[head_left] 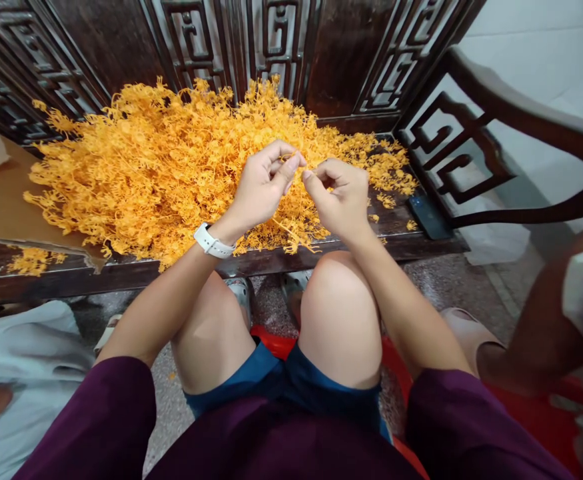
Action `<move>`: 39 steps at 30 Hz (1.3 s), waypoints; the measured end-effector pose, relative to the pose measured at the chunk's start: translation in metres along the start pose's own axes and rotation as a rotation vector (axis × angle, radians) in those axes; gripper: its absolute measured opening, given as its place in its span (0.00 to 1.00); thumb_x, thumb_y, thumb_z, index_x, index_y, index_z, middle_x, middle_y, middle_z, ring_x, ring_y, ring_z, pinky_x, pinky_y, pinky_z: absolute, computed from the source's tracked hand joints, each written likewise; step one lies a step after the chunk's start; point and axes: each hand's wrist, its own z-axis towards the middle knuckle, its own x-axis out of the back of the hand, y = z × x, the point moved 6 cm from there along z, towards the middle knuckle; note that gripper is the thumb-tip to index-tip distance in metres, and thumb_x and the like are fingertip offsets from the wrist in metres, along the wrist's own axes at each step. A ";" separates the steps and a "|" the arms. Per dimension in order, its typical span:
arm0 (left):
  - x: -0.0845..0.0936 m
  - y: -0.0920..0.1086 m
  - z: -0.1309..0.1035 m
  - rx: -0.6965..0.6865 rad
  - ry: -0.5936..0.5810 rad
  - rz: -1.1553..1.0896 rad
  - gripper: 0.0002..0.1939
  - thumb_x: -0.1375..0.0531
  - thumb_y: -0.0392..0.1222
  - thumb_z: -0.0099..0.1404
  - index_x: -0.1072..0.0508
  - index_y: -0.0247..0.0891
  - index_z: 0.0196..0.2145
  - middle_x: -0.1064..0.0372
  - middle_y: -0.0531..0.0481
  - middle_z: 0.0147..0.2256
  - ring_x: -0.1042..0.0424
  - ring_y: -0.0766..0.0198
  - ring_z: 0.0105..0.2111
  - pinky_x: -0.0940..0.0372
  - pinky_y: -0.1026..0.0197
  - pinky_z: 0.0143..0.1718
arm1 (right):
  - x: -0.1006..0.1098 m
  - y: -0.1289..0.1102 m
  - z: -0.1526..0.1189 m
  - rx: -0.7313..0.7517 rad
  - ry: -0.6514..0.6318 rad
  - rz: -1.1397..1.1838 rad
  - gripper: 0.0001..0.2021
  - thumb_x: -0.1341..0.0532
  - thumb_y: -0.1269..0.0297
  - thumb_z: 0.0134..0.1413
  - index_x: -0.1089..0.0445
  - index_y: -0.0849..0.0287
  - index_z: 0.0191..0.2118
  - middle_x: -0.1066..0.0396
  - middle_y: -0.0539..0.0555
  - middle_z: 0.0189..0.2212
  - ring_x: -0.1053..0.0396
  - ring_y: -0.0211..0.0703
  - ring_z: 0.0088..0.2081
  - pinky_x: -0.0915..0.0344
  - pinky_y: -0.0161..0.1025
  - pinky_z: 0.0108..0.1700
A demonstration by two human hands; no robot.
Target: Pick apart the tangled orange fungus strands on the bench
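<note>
A large heap of orange sprigs (171, 167), thin-stemmed with small flower-like heads, lies on a dark wooden bench seat (396, 243). Above the heap's right half, my left hand (266, 180), with a white watch at the wrist, is closed in a pinch; a bit of orange sprig shows between thumb and forefinger. Close beside it, my right hand (338, 193) is also pinched, its fingertips almost meeting the left ones. What the right fingertips hold is too small to make out. One longer sprig (294, 235) shows just below both hands at the heap's front edge.
Brown cardboard (26, 200) stands at the left of the heap. A dark phone-like slab (428, 217) lies at the bench's right end, by the carved armrest (521, 127). Other people sit close on both sides: grey clothing (36, 360) at left, a leg (536, 327) at right.
</note>
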 end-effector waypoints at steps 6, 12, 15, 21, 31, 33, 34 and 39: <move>-0.010 0.032 -0.027 -0.090 -0.013 0.039 0.16 0.39 0.60 0.78 0.22 0.46 0.44 0.26 0.51 0.35 0.25 0.66 0.31 0.30 0.62 0.31 | 0.035 0.050 0.005 -0.109 0.233 -0.016 0.28 0.30 0.44 0.66 0.38 0.53 0.22 0.44 0.47 0.19 0.49 0.39 0.25 0.52 0.42 0.30; 0.005 0.013 -0.008 -0.026 0.050 -0.092 0.21 0.36 0.67 0.73 0.24 0.47 0.43 0.34 0.54 0.26 0.30 0.67 0.24 0.39 0.62 0.23 | -0.004 0.040 -0.019 -0.188 -0.596 0.076 0.22 0.23 0.47 0.57 0.27 0.58 0.26 0.34 0.46 0.23 0.42 0.36 0.27 0.47 0.39 0.31; 0.021 0.010 0.000 0.001 0.134 -0.183 0.18 0.34 0.66 0.72 0.25 0.50 0.40 0.40 0.56 0.22 0.42 0.70 0.19 0.47 0.60 0.18 | 0.004 0.048 -0.013 -0.343 -0.432 0.274 0.17 0.20 0.54 0.52 0.24 0.58 0.29 0.29 0.47 0.26 0.38 0.35 0.29 0.43 0.37 0.33; 0.029 0.022 -0.001 -0.048 0.120 -0.280 0.10 0.33 0.55 0.73 0.25 0.50 0.37 0.44 0.59 0.19 0.49 0.71 0.16 0.51 0.60 0.17 | 0.030 0.087 -0.002 -0.736 0.008 0.843 0.26 0.27 0.37 0.54 0.26 0.57 0.37 0.25 0.49 0.31 0.35 0.34 0.28 0.35 0.36 0.31; 0.009 -0.008 0.005 0.078 0.031 0.003 0.16 0.35 0.57 0.75 0.22 0.42 0.40 0.18 0.46 0.41 0.16 0.64 0.38 0.32 0.64 0.31 | 0.025 0.054 -0.005 -0.562 -0.066 0.585 0.17 0.26 0.47 0.57 0.26 0.53 0.39 0.31 0.46 0.26 0.39 0.36 0.24 0.40 0.36 0.26; 0.009 -0.011 0.006 0.105 0.035 -0.007 0.15 0.34 0.57 0.75 0.19 0.42 0.43 0.16 0.45 0.44 0.15 0.63 0.39 0.32 0.65 0.30 | 0.025 0.041 -0.003 -0.453 -0.031 0.499 0.18 0.26 0.43 0.60 0.26 0.52 0.37 0.31 0.47 0.26 0.38 0.36 0.24 0.41 0.37 0.27; 0.010 -0.012 0.005 0.123 0.037 -0.019 0.16 0.34 0.56 0.74 0.18 0.41 0.45 0.16 0.44 0.45 0.15 0.63 0.39 0.31 0.65 0.29 | 0.025 0.034 -0.003 -0.400 -0.031 0.458 0.19 0.27 0.41 0.61 0.26 0.52 0.37 0.31 0.47 0.26 0.37 0.36 0.25 0.40 0.37 0.27; 0.011 -0.018 0.002 0.285 0.046 -0.087 0.18 0.31 0.55 0.72 0.17 0.41 0.51 0.15 0.45 0.41 0.18 0.68 0.32 0.26 0.67 0.30 | 0.017 0.002 -0.007 -0.212 -0.128 0.346 0.25 0.34 0.34 0.67 0.22 0.54 0.36 0.28 0.51 0.28 0.32 0.40 0.29 0.35 0.40 0.33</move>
